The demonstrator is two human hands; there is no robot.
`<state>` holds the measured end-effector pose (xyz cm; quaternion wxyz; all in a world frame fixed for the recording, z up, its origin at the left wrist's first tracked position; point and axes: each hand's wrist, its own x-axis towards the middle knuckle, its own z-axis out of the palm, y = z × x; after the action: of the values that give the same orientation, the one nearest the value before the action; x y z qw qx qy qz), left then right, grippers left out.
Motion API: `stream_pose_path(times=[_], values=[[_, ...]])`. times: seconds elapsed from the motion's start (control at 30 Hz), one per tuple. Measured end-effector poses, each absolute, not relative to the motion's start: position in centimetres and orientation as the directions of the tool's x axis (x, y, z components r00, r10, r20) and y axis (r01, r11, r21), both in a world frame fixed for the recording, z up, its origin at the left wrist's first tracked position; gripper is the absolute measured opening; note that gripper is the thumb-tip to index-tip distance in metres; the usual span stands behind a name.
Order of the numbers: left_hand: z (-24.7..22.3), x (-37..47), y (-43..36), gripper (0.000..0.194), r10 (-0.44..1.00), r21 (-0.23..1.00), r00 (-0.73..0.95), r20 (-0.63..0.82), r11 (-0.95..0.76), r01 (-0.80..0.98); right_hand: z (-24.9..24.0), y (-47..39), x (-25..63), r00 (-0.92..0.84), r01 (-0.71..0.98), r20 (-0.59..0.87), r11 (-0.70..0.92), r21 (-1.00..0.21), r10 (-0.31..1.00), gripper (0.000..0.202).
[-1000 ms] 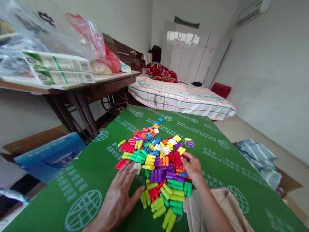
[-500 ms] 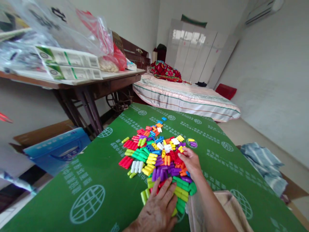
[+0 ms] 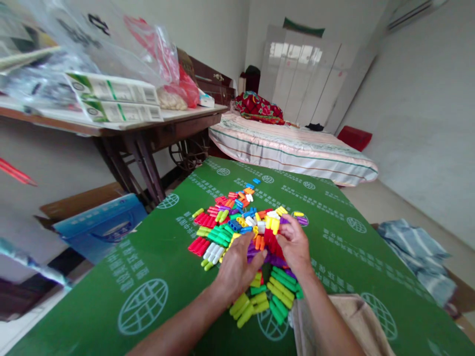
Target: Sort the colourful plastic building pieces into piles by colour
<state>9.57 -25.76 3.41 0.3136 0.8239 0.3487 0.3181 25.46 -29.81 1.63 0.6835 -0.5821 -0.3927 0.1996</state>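
Observation:
A heap of colourful plastic tube pieces, joined side by side in short rows, lies on the green tabletop. My right hand is closed at the heap's right side, thumb and fingers pinching a yellow tube piece raised over the others. My left hand hovers low over the middle of the heap, thumb apart from the fingers, nothing visible in it. It covers some purple and yellow pieces. Nearest me lie green tube pieces and lime tube pieces. Red tube pieces and white tube pieces sit left.
A beige cloth lies at the table's near edge under my right forearm. To the left stands a sewing-machine table bearing bags and boxes. A blue box is on the floor below. Beyond the tabletop is a bed.
My left hand has lifted off the near pieces and moved forward over the heap, uncovering green and lime pieces. My right hand has raised the yellow piece.

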Motion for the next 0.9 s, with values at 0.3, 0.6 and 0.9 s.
stream_pose_path(times=[0.3,0.6,0.9], values=[[4.6,11.9,-22.9,0.035,0.823,0.999,0.567,-0.017,-0.006,0.038,3.0,-29.8,22.8,0.446,0.017,0.254,0.275,-0.961,0.858,0.049],[5.0,10.4,-21.4,0.040,0.866,0.989,0.480,-0.140,0.148,0.023,2.5,-28.3,22.5,0.441,-0.097,0.076,0.132,-0.986,0.894,0.048],[5.0,9.3,-21.2,0.036,0.762,0.950,0.644,0.066,-0.246,0.194,3.2,-25.2,22.3,0.525,0.075,0.117,0.091,-0.993,0.843,0.034]])
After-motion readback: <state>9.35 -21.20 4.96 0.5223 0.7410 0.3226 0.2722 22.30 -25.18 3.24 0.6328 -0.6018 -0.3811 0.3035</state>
